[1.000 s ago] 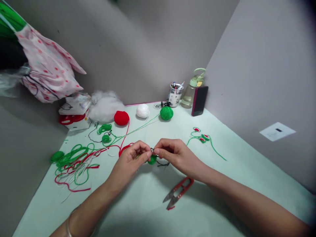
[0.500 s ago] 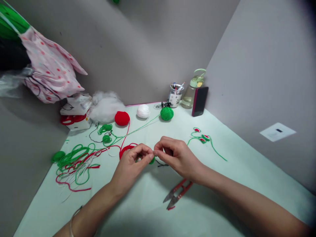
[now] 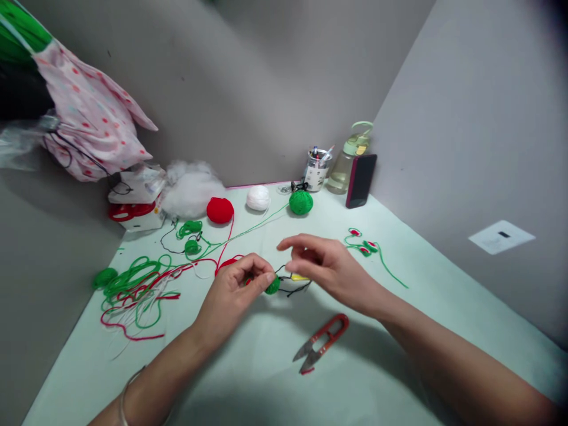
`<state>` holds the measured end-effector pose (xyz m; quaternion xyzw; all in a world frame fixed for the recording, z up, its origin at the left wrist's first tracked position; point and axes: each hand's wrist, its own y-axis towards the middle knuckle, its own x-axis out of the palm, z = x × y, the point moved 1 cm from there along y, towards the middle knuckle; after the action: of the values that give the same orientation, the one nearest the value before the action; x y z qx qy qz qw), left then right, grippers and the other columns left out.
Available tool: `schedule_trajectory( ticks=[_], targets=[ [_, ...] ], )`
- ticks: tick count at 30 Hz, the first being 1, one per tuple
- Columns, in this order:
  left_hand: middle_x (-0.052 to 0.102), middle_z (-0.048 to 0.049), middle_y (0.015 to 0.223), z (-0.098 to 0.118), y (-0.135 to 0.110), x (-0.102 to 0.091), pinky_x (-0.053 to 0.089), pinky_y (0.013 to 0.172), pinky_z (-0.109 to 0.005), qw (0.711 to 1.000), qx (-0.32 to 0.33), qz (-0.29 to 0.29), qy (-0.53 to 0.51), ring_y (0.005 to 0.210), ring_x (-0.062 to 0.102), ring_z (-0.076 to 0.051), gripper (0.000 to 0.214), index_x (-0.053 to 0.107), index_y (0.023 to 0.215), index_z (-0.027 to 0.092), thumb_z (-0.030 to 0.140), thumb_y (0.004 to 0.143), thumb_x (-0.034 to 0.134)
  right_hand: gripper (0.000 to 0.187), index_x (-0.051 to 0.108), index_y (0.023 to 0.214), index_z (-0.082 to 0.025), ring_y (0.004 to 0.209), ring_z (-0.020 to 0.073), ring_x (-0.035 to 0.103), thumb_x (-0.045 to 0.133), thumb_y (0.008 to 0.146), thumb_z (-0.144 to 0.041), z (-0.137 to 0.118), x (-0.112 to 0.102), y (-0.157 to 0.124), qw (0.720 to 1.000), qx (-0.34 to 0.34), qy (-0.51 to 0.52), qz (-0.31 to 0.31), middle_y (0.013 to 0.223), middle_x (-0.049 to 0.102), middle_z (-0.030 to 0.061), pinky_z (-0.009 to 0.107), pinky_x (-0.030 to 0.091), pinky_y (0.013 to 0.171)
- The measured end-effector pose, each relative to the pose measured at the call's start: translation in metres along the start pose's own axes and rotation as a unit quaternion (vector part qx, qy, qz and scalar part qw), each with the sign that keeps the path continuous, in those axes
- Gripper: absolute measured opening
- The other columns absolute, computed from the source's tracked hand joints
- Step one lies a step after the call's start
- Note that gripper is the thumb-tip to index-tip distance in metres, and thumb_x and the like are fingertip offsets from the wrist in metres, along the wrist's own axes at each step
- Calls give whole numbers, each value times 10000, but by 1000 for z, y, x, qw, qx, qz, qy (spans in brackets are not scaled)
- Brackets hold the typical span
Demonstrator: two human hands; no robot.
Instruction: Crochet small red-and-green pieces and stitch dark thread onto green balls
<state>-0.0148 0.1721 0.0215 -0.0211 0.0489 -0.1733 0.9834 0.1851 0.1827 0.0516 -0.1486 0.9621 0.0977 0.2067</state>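
My left hand (image 3: 239, 293) pinches a small green crocheted piece (image 3: 272, 285) between thumb and forefinger, with a bit of red showing by the fingers. Black yarn ends (image 3: 296, 290) trail from its right side. Just to the right, my right hand (image 3: 332, 269) hovers with thumb and forefinger apart and nothing between their tips. A yellow object (image 3: 299, 277) shows partly below its thumb; I cannot tell whether the hand touches it. Orange-handled thread snips (image 3: 322, 343) lie below the hands, blades spread, beside a red yarn scrap (image 3: 307, 371).
Red (image 3: 220, 210), white (image 3: 258, 198) and green (image 3: 300, 203) yarn balls sit toward the back. Tangled yarn (image 3: 137, 290) spreads at left, near white stuffing (image 3: 190, 189). Small red-and-green pieces (image 3: 364, 248) lie at right. A phone (image 3: 361, 181), bottle (image 3: 344, 168) and pen cup (image 3: 317, 171) stand behind.
My right hand has parted from the left, moved slightly right and spread its pinched fingers. The green piece, black ends and yellow object now show more. My left hand keeps its pinch.
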Motion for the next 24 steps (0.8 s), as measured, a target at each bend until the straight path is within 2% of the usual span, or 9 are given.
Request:
schedule_trajectory(
  ticks=[2,4,6,9,14,18,21,24],
  targets=[
    [568,21,740,0,0,-1,364,664,-277,1000,1,-7,-3,713,495,-150,179,635,806,204,355,899,663,124,731,874,-183,623,113,466,660,908,-278,-1,4,-1,999,-19,-18,-45,732,587,-3,264,361,586],
    [560,23,740,0,-1,-2,362,665,-276,1000,3,-11,-6,711,486,-147,180,634,812,204,356,903,662,185,715,785,-167,632,112,471,635,917,-268,-1,3,0,999,-11,4,-49,729,586,2,266,358,594],
    [548,26,742,-2,0,-3,362,673,-275,1000,5,-10,-7,707,471,-142,183,640,824,205,365,910,660,218,698,763,-161,599,104,419,650,911,-315,1,-3,2,997,36,57,-37,670,533,-17,262,320,558],
    [558,24,794,-7,2,-3,375,706,-273,1000,9,1,-11,740,468,-143,162,663,904,213,359,865,721,259,688,761,-161,549,88,337,692,888,-388,4,-9,4,986,91,131,-52,596,454,-48,253,245,506],
    [510,47,800,-16,8,0,406,775,-278,998,18,64,-14,762,473,-143,395,613,1062,237,276,735,831,308,697,782,-154,502,59,320,752,849,-450,11,-2,3,967,133,204,-77,611,525,-49,239,191,465],
    [565,15,994,-18,9,-1,429,807,-294,996,25,85,-23,733,476,-120,512,563,1170,251,244,726,817,284,692,776,-153,466,43,297,748,858,-419,12,4,3,948,141,268,-95,634,608,-35,230,173,442],
    [588,1,1009,-16,7,-1,408,755,-294,997,7,66,41,744,469,-135,434,608,1158,245,259,760,780,256,691,773,-151,457,39,293,747,863,-384,9,4,3,935,140,310,-103,639,635,-29,222,172,433],
    [592,5,925,-17,7,1,393,752,-303,998,0,10,59,776,467,-160,365,656,1133,240,342,798,757,244,695,770,-146,458,35,296,752,864,-365,6,3,3,930,142,326,-95,648,639,-26,215,170,431]
  ],
)
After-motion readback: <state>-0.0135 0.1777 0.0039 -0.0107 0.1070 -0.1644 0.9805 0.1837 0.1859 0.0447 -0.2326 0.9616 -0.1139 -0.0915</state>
